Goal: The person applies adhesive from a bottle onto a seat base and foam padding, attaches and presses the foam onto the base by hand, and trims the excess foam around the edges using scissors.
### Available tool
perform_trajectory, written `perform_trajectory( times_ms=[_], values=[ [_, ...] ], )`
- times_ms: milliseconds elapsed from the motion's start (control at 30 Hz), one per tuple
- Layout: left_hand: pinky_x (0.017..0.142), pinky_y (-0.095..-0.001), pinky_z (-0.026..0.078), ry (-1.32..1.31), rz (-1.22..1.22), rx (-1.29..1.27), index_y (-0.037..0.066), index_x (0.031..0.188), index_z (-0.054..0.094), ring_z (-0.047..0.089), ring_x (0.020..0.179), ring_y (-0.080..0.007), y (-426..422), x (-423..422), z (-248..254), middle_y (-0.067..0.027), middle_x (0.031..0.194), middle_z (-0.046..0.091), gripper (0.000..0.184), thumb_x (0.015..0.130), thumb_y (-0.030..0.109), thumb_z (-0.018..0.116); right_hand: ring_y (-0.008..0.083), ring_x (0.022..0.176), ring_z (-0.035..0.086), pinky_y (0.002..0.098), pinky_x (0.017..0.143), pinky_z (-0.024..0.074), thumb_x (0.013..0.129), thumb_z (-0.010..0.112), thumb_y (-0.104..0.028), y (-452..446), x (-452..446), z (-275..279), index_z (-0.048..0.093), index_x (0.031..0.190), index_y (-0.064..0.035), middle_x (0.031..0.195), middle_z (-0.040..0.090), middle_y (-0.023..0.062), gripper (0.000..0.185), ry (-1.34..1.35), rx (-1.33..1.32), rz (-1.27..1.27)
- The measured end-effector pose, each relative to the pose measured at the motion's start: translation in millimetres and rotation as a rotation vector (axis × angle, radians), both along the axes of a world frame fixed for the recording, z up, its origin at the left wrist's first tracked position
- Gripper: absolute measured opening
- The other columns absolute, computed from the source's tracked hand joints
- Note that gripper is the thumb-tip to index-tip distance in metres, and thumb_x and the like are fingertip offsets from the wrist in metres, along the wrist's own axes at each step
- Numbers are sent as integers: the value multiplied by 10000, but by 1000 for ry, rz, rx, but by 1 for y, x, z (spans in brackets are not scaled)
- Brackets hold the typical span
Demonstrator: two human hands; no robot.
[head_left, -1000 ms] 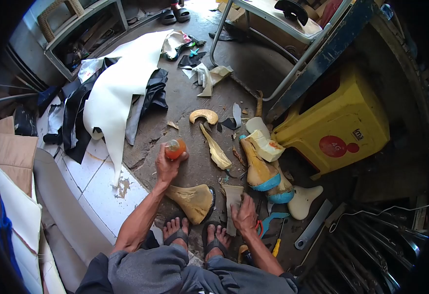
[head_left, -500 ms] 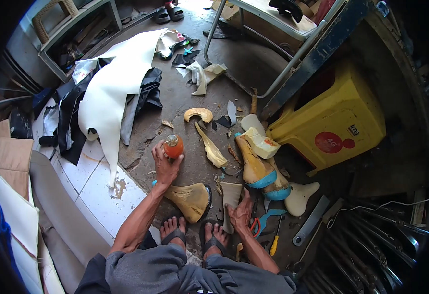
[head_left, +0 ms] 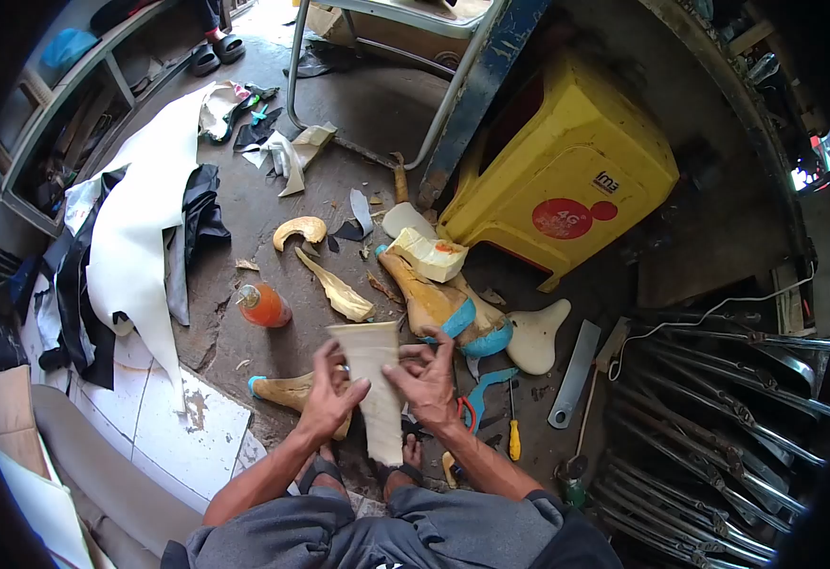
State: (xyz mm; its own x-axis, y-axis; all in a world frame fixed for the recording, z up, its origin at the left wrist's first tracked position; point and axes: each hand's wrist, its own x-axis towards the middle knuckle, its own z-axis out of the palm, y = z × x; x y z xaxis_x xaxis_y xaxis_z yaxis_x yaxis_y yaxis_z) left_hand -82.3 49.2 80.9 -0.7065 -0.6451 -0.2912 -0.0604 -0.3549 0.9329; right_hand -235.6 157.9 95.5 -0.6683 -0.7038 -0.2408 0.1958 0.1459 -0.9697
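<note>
A beige, tapered foam-like piece (head_left: pixel 377 384) is held up above the floor in front of my knees. My left hand (head_left: pixel 328 394) grips its left edge, the thumb on the near face and the fingers curled behind. At the opposite edge, my right hand (head_left: pixel 421 382) pinches it with its thumb in front. To the left stands a bottle of orange liquid (head_left: pixel 265 306) on the floor, apart from my hand. Behind my left wrist lies a tan saddle-shaped foam form (head_left: pixel 282 391), partly hidden. Two tan forms with blue edges (head_left: pixel 429 294) lie beyond my right hand.
A yellow plastic stool (head_left: pixel 566 171) lies tipped at the right. Near my right forearm are a yellow-handled screwdriver (head_left: pixel 514 440) and a flat metal bar (head_left: pixel 574 375). White sheet material (head_left: pixel 140 237) spreads at the left. Metal tube frames (head_left: pixel 709 427) are stacked at the lower right.
My left hand has let go of the orange bottle, now standing on the floor, and has come to the beige piece. My right hand has lifted that piece off the floor. The view has shifted.
</note>
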Motion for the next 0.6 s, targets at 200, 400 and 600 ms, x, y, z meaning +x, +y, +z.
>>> perform_trajectory(
  times_ms=[200,400,600],
  values=[
    [729,-322,592,-38,-29,385,-24,1211,613,702,826,-156,-15,-11,14,-86,1006,714,373,961,225,731,177,1042,667,313,900,567,977,600,-24,-5,-1,9,471,1441,-58,1195,646,104,484,152,-84,104],
    [731,-306,586,-58,-123,461,-20,1220,622,703,832,-148,-20,-2,25,-81,1020,714,398,939,233,747,185,1057,670,312,877,574,976,525,55,-2,-11,9,580,1374,-63,1218,636,116,419,255,-37,238],
    [725,-299,582,-49,-123,458,-17,1216,623,696,812,-139,-21,-4,35,-68,995,708,400,942,247,743,207,1037,674,314,871,556,947,558,63,-7,-12,8,648,1312,-66,1206,645,120,397,419,-43,256]
  ],
)
